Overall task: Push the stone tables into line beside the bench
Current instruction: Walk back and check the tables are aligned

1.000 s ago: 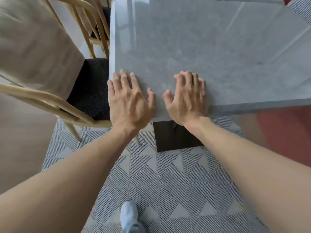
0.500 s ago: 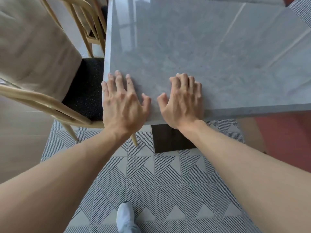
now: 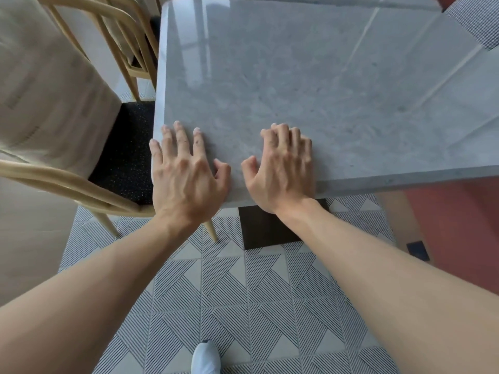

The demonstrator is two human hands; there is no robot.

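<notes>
My left hand (image 3: 186, 179) lay flat, fingers spread, on the stone table (image 3: 310, 85) corner; my right hand (image 3: 283, 171) pressed beside it, fingers bent. Grey polished top, glossy.

A wooden chair (image 3: 81, 184) with a black speckled seat stood on patterned floor tiles (image 3: 243, 306); a beige cushion (image 3: 46, 98) leaned against its back.
</notes>
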